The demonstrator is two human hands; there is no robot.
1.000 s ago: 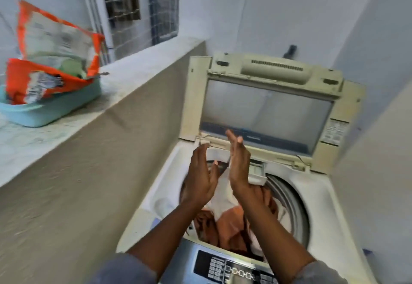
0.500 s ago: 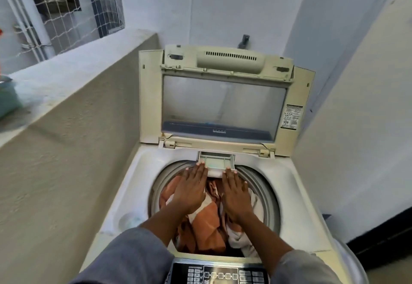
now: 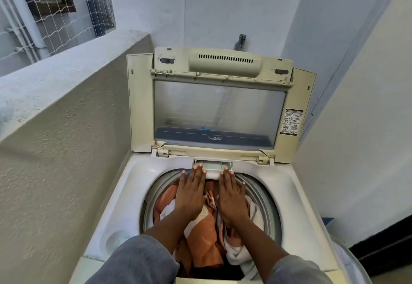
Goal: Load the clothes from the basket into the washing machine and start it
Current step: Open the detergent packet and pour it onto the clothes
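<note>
The clothes (image 3: pixel 205 237) lay in the washing machine (image 3: pixel 287 194), its lid (image 3: pixel 219 107) up. Left hand (image 3: pixel 190 197) and right hand (image 3: pixel 231 199) pressed flat, fingers released, apparently against the detergent drawer (image 3: pixel 213 168). Closing and starting remained.

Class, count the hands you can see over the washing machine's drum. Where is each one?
2. The left hand lies flat over the clothes on the drum's left; the right hand lies flat beside it on the right. Fingers reach the small drawer. None hidden.
</note>
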